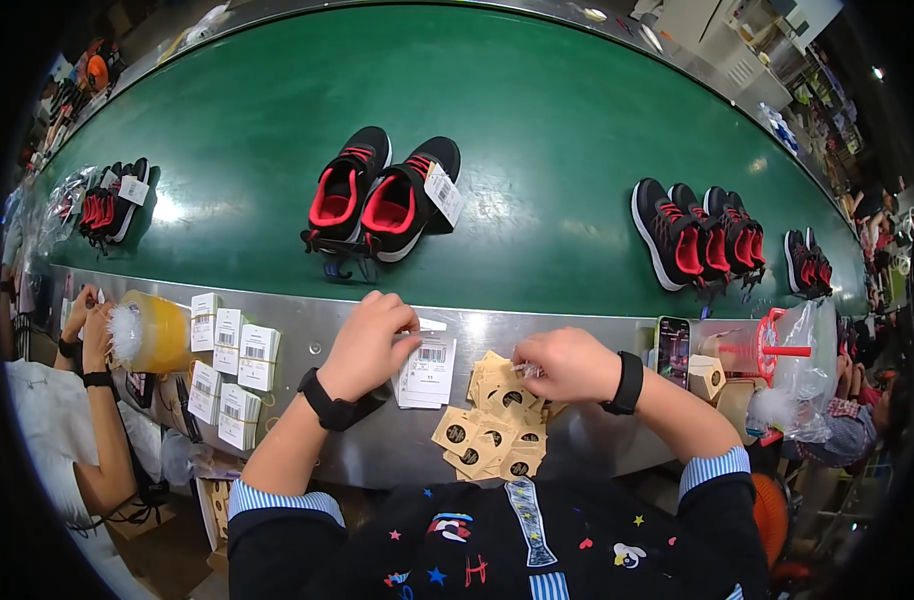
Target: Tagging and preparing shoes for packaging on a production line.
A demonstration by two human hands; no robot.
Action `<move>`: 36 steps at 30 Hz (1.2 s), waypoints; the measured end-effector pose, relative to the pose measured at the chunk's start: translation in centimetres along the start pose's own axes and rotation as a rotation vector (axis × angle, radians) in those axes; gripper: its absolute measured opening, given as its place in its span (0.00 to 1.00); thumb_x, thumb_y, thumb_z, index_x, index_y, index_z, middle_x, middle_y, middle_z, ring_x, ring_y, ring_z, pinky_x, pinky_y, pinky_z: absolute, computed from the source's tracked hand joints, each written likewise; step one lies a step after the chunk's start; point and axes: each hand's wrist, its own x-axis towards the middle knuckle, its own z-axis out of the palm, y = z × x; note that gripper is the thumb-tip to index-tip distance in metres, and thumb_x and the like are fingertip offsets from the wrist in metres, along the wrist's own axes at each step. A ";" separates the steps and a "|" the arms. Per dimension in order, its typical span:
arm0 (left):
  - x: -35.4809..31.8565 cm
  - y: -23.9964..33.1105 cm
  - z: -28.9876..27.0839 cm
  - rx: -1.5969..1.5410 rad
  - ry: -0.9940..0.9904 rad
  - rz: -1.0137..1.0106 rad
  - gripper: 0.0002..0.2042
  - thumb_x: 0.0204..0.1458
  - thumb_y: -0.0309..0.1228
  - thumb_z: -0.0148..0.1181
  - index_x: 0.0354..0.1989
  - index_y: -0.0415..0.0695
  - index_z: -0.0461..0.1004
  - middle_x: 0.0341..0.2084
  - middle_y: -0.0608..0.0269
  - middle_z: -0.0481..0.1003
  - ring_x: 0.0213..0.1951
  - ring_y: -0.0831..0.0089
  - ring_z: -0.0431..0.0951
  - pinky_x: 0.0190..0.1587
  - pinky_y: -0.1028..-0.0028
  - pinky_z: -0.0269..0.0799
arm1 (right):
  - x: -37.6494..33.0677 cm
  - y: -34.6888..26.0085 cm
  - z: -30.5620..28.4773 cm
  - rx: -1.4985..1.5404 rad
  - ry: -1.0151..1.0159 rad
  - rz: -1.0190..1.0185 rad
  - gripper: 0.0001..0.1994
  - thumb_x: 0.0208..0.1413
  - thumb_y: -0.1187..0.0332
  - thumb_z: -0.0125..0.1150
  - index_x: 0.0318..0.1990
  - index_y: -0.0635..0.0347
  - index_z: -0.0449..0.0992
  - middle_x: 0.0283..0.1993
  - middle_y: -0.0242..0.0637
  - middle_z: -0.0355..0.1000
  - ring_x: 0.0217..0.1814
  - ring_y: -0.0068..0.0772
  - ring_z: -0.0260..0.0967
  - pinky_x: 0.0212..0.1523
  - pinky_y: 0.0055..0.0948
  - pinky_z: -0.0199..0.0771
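My left hand (370, 345) is curled at the upper left of a small stack of white barcode tags (432, 372), fingers and thumb bent toward each other. What its fingertips pinch, if anything, I cannot make out. Over a loose pile of brown square cards (489, 440) with black round prints, my right hand (569, 364) is closed. Thin whitish, translucent strands (526, 370) show at its fingertips. Beyond both hands, on the green surface, stands a pair of black and red sneakers (385, 195), a white tag (444, 196) hanging from the right shoe.
Bundled white tags (229, 345) lie left, beside a yellow tape roll (163, 330). On the right are a phone (672, 350), a red-handled clear container (757, 350) and more sneakers (697, 235). A metal ledge (567, 323) edges the green surface (547, 130). A co-worker's hands (89, 318) work far left.
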 end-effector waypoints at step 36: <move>2.6 7.2 2.9 -0.709 0.224 -0.172 0.05 0.44 0.22 0.56 0.30 0.36 0.72 0.22 0.61 0.74 0.22 0.79 0.73 0.24 0.81 0.69 | -0.8 -2.6 -1.7 0.560 0.505 0.093 0.18 0.50 0.76 0.44 0.50 0.61 0.59 0.21 0.37 0.71 0.23 0.27 0.68 0.28 0.23 0.65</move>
